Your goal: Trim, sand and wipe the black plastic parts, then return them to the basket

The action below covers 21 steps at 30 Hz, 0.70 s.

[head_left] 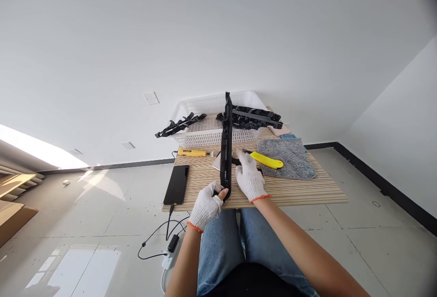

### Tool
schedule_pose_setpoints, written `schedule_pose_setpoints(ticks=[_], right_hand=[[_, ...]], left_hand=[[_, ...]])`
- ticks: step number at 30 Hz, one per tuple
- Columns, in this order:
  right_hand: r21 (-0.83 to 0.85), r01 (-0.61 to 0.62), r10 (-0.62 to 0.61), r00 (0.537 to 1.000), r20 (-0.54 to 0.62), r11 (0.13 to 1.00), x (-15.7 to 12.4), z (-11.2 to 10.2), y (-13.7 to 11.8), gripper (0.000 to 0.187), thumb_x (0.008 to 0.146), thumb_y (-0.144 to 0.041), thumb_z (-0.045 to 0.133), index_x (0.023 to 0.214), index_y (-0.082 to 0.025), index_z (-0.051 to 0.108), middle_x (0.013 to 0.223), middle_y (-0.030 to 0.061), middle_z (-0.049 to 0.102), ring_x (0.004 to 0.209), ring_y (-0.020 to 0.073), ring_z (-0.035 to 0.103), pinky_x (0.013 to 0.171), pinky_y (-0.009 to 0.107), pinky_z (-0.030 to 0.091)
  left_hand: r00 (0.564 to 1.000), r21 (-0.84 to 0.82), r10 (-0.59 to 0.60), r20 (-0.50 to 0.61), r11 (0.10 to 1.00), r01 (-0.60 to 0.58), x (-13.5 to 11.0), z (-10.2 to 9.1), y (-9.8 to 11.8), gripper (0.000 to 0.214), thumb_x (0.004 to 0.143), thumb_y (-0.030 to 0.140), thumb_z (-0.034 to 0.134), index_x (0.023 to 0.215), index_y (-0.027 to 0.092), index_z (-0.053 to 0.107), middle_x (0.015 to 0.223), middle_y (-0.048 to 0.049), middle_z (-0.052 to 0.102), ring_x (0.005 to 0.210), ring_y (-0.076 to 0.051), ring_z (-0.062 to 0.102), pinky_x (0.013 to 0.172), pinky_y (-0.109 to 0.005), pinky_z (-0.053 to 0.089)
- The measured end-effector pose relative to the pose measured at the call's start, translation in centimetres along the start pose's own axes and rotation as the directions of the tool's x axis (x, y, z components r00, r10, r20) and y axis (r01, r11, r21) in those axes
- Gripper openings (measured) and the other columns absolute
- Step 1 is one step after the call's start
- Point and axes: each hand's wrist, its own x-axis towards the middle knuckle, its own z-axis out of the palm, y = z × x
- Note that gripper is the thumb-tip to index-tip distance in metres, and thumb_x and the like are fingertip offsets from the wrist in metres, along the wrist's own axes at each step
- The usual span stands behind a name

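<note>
Clamped, thumb against fingers: my left hand (206,203), gloved, is holding the near end of a black strip (226,151). Strip: extending lengthwise over the table (201,188), between my hands, its far end showing across the basket. Right hand (250,178), gloved: hovering or resting just beside the strip; I am not able to tell whether its fingers are closing on anything.

Surroundings, left to right, as I am viewing them. Phone (176,184): lying with a cable plugged in. Corded yellow tool (192,152): lying before the basket (205,139), which is holding more black parts (256,118). Yellow handle (268,160): lying across the cloth's left side. Grey cloth (293,163): lying at right.
</note>
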Motion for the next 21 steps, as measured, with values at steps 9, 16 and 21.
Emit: schedule_pose_setpoints(ticks=[9,16,21], right_hand=[[-0.112,-0.049,0.078,0.961,0.267,0.992,2.5,-2.4,-0.8,0.034,0.093,-0.041,0.056,0.116,-0.021,0.07,0.115,0.0137,0.071,0.102,0.0281,0.071,0.081,0.036,0.053],[-0.044,-0.092,0.102,0.877,0.469,0.995,5.4,-2.0,-0.4,0.017,0.075,-0.033,0.071,0.082,-0.018,0.071,0.064,0.0093,0.069,0.075,0.0265,0.072,0.069,0.033,0.049],[0.151,-0.149,0.053,0.861,0.506,0.977,4.0,-1.8,0.7,0.015,0.082,-0.035,0.064,0.077,-0.021,0.06,0.053,-0.001,0.06,0.048,0.0153,0.06,0.053,0.025,0.042]], left_hand=[[1.0,0.032,0.012,0.004,0.999,-0.012,-0.8,-0.3,-0.2,0.04,0.087,0.057,0.058,0.073,0.023,0.045,0.051,0.0076,0.046,0.037,-0.009,0.047,0.034,-0.018,0.037],[1.0,0.041,-0.023,0.007,0.999,0.023,-1.0,-0.3,-0.2,0.041,0.087,0.06,0.056,0.073,0.023,0.045,0.049,0.0079,0.044,0.035,-0.01,0.047,0.031,-0.019,0.037],[0.999,0.017,-0.037,-0.005,0.999,0.037,-0.9,-0.3,-0.3,0.045,0.086,0.064,0.058,0.072,0.022,0.045,0.048,0.0077,0.045,0.034,-0.009,0.046,0.031,-0.018,0.035]])
